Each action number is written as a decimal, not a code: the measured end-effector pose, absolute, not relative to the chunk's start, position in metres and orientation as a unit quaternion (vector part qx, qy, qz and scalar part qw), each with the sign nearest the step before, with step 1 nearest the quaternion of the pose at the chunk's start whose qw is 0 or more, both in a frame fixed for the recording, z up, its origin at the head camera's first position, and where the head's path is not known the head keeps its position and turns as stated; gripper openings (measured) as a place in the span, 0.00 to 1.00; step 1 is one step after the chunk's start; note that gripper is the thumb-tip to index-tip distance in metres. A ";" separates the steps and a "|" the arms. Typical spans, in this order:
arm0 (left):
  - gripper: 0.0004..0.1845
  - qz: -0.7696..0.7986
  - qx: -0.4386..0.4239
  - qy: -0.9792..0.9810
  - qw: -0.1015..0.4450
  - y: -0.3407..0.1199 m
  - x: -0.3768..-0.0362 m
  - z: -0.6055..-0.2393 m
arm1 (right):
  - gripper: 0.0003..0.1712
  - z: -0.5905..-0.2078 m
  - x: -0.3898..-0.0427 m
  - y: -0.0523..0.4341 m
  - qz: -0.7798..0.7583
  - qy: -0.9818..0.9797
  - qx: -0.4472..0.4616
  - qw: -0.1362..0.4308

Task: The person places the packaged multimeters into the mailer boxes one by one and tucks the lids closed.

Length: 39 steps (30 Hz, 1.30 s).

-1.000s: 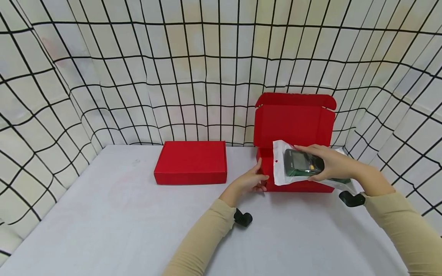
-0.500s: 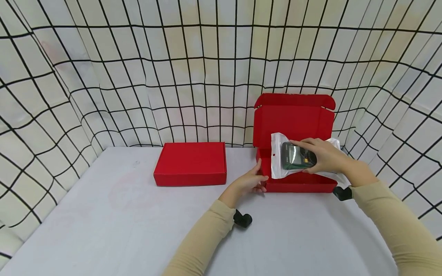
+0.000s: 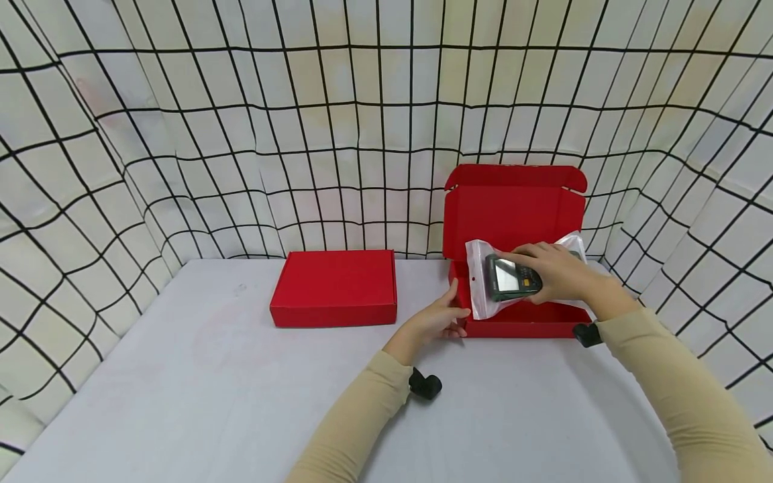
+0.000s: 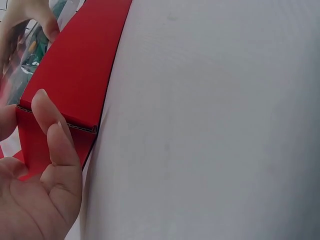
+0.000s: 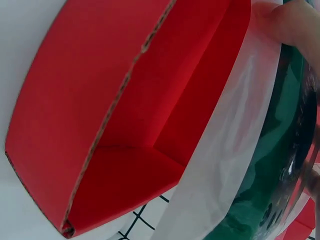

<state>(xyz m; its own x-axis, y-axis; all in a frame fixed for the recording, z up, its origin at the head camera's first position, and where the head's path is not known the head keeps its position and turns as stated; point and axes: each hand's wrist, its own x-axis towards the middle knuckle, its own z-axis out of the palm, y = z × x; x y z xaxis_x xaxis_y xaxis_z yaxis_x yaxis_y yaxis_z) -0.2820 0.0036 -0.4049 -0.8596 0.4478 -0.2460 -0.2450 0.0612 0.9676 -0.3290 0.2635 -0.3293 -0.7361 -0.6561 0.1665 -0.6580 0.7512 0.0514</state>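
An open red cardboard box (image 3: 519,329) stands at the right of the table, its lid (image 3: 513,208) raised behind it. My left hand (image 3: 429,322) grips the box's front left corner; in the left wrist view the fingers (image 4: 60,145) curl at that corner. Over the box's opening, my right hand (image 3: 558,272) holds a dark green digital multimeter (image 3: 513,280) with a screen and an orange button. It is sealed in a clear and white plastic bag (image 3: 480,295), tilted with its left end lower. In the right wrist view the bag (image 5: 225,145) lies beside the box wall (image 5: 75,95).
A shut red box (image 3: 335,285) of like kind lies to the left on the white table (image 3: 199,376). White walls with a black grid (image 3: 362,121) enclose the back and sides.
My right hand has carried the bagged multimeter left and farther over the open box, and the bag has tilted, left end down. My left hand stays at the box corner.
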 end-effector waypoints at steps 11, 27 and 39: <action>0.42 0.674 0.073 0.689 0.255 0.003 -0.281 -0.405 | 0.63 -0.346 -0.330 0.257 0.016 -0.940 0.334 0.063; 0.42 0.688 0.073 0.674 0.258 0.003 -0.283 -0.406 | 0.63 -0.374 -0.331 0.241 0.108 -0.943 0.315 0.002; 0.42 0.684 0.079 0.679 0.256 0.000 -0.281 -0.405 | 0.63 -0.387 -0.332 0.246 0.104 -0.947 0.304 -0.010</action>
<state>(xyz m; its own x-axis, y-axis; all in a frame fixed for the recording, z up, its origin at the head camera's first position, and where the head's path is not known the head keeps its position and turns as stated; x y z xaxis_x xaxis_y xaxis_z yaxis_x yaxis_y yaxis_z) -0.2815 0.0000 -0.4048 -0.8561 0.4581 -0.2394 -0.2426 0.0529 0.9687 -0.3321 0.2461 -0.3868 -0.8152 -0.5774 0.0446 -0.5734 0.7939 -0.2024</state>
